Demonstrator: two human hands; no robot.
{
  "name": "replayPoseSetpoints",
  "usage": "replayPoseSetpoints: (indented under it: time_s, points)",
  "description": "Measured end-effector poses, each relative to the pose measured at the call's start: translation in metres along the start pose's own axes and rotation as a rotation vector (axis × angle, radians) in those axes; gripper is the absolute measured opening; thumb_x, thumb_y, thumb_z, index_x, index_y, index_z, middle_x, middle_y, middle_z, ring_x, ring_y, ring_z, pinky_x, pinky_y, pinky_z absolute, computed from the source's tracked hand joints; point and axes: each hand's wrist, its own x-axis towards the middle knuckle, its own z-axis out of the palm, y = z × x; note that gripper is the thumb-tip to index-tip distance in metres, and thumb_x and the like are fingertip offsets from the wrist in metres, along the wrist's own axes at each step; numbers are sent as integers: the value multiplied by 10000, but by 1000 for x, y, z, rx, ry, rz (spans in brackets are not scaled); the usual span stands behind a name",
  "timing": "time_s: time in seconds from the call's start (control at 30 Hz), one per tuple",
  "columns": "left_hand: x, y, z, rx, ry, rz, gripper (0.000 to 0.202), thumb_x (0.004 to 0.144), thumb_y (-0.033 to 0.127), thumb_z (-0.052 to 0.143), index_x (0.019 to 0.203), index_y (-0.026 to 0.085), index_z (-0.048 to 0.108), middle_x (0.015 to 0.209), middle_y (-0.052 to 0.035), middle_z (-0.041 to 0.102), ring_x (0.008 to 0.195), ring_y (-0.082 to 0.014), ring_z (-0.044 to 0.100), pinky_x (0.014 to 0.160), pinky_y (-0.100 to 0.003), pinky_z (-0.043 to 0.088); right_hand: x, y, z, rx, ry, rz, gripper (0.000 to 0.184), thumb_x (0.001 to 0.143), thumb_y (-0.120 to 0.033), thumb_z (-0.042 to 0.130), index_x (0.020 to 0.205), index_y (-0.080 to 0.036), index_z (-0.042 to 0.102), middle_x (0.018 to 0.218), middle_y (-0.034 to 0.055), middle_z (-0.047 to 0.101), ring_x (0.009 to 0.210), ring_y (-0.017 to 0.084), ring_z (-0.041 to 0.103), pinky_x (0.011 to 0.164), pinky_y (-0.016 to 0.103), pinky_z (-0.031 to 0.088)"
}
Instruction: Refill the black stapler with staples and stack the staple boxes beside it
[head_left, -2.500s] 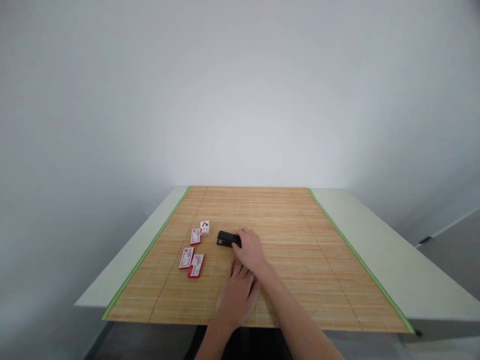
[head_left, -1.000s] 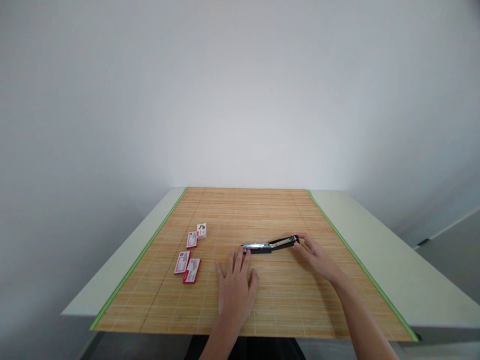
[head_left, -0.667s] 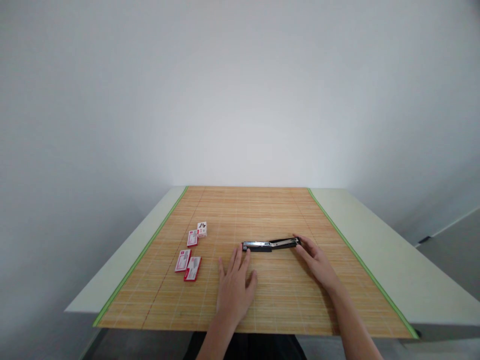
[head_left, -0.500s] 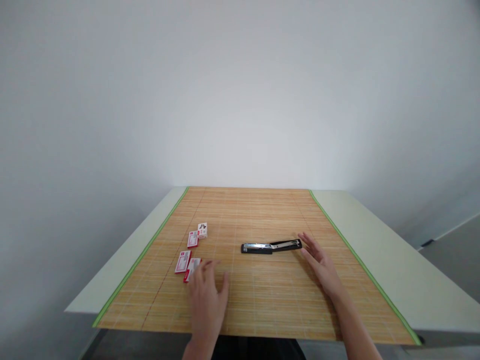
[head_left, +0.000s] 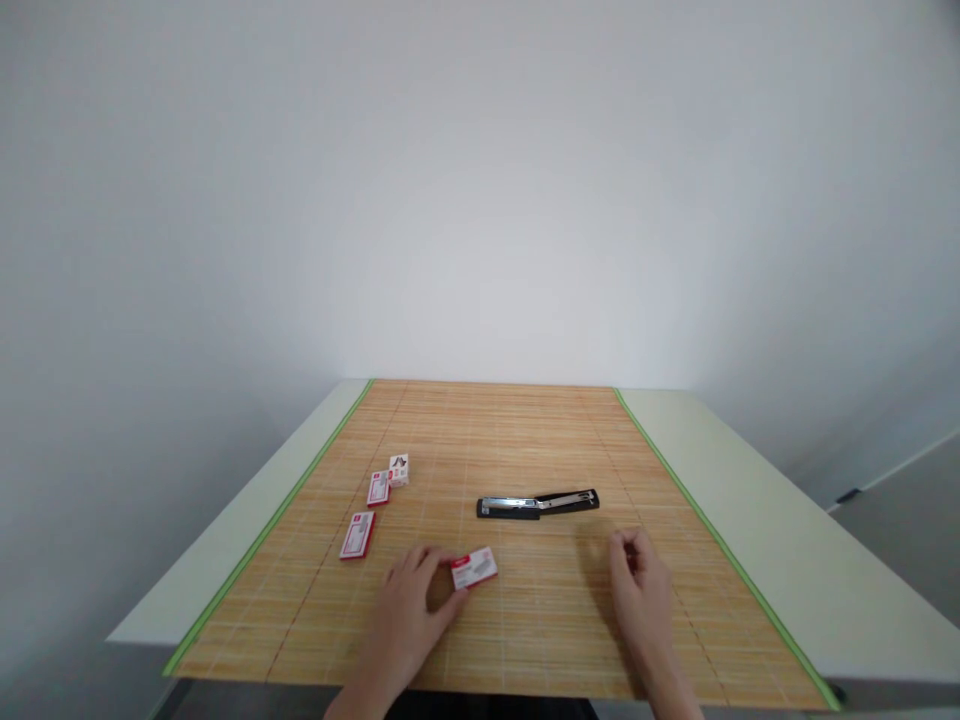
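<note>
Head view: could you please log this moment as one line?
left hand: holds staple box | right hand: empty, over mat | stapler: opened flat

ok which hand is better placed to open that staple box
Probably the right hand: it is free and close, while the left hand already grips the staple box at one end.

Pale table (head_left: 787, 540) under a green-edged bamboo mat (head_left: 525, 430) with opened stapler (head_left: 537, 504) and staple boxes (head_left: 358, 534).

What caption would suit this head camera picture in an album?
Left hand holding a small red-and-white box on a bamboo mat, an opened-out stapler beyond, right hand empty.
</note>
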Motion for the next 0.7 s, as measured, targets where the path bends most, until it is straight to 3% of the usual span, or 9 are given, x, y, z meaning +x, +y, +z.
replayPoseSetpoints:
  time_s: [0.1,0.17,0.23,0.57,0.7]
  points:
    - [23,21,9,-83,-84,107,346,853,415,746,1188,345,691,1242,-26,645,1186,-281,587,1015,-410,432,-22,-23,15,-55,-297,-147,230,1000,-414,530,892,-238,632,923,47,663,873,237,609,791,349,473]
    - [34,29,13,-106,-114,146,357,827,402,783,1169,346,697,1216,-18,649,1168,-273,590,1004,-401,429,-29,-33,23,-126,-402,-254,122,952,-354,604,910,-255,662,1035,55,675,1010,261,613,898,385,467]
    - [40,32,15,-115,-115,163,360,816,396,800,1158,346,700,1193,-10,652,1153,-265,590,994,-394,424,-30,-36,27,-189,-434,-303,59,902,-315,659,932,-272,686,1096,53,674,1079,277,604,942,407,457]
    - [39,31,15,-168,-108,178,376,803,373,820,1158,352,696,1206,2,654,1143,-257,587,994,-388,404,-23,-35,32,-181,-549,-287,132,828,-258,737,953,-269,696,1092,35,660,1082,261,590,941,387,456]
    - [39,27,15,-186,-100,171,431,768,407,850,1154,312,683,1188,-16,655,1128,-267,590,977,-383,417,-13,-35,32,-173,-579,-270,469,803,-291,775,1255,-282,654,1095,47,651,1044,265,589,919,390,469]
